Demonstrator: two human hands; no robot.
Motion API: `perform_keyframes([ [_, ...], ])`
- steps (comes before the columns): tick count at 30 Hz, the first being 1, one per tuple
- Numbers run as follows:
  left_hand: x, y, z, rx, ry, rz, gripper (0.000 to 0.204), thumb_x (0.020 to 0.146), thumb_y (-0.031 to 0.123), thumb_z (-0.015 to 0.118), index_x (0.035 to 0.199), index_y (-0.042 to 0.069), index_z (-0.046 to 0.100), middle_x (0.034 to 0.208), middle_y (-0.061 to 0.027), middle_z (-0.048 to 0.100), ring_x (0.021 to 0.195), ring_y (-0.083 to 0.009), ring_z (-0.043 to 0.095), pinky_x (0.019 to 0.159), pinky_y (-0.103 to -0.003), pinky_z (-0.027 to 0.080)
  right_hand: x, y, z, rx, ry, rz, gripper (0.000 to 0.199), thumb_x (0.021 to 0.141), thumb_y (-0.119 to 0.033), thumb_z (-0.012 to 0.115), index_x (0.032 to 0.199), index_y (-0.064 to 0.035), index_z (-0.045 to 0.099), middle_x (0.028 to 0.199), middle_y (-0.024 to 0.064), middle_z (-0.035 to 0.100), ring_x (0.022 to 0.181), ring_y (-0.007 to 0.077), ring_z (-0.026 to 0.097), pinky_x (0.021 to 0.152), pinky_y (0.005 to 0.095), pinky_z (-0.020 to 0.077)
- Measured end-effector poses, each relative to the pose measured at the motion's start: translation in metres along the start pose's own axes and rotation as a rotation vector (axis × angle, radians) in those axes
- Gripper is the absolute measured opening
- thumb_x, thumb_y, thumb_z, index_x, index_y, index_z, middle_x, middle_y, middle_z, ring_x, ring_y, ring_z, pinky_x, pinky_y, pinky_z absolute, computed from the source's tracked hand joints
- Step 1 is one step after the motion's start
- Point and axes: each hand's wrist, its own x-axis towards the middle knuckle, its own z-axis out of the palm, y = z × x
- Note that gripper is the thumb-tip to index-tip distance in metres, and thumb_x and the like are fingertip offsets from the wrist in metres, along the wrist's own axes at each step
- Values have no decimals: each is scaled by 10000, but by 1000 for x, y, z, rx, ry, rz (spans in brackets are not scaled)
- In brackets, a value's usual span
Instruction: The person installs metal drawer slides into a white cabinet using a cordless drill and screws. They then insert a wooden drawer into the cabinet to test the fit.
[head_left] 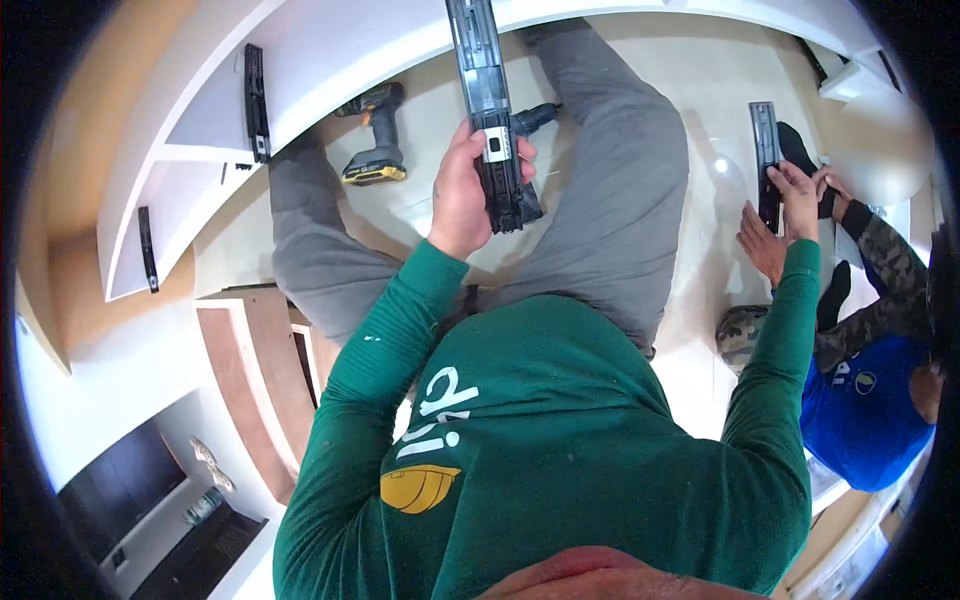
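Observation:
My left hand [465,190] is closed around black drawer slides [483,80], which look like a stacked bundle, raised in front of me. A silver-white plate shows on them beside my thumb. Far to the right, my right hand [797,198] reaches out and grips another black drawer slide [763,140] near its middle. A co-worker's hand [763,245] is beside the lower end of that slide, and the co-worker's other hand [826,187] is just right of mine. Whether the co-worker also holds the slide, I cannot tell.
A yellow-and-black cordless drill [378,140] stands on the tiled floor between my legs; a second drill [535,120] is partly behind the slides. White panels [210,110] with black slides mounted curve along the upper left. A wooden cabinet [255,350] is at left. The co-worker [860,410] sits close at right.

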Motion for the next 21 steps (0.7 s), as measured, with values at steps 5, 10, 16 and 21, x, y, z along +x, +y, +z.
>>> perform_keyframes([
  [5,12,-7,6,22,42,-20,329,1019,247,383,1272,65,487,1023,-154,698,852,-227,688,824,-378,575,23,-78,22,-39,-58,-92,208,946,-185,734,1090,-34,733,874,-55,662,761,32,553,699,207,424],
  [10,10,-2,16,20,72,-18,349,980,187,362,1262,32,497,1008,-153,692,845,-202,672,805,-357,561,3,-181,97,133,19,-42,286,912,-216,765,1119,-21,733,919,-9,699,759,84,604,706,225,460],
  [16,7,6,8,59,75,17,332,991,208,387,1253,39,502,1024,-148,689,861,-225,678,812,-367,577,-45,-231,254,441,-136,-79,240,874,-165,791,1057,-22,727,888,7,712,767,86,634,704,244,496],
  [21,-6,19,-5,-12,118,5,330,999,199,399,1276,39,480,1023,-151,665,870,-237,678,779,-385,590,-60,-241,323,599,-331,-33,138,908,-90,733,998,14,719,836,11,710,697,56,618,643,217,483],
])
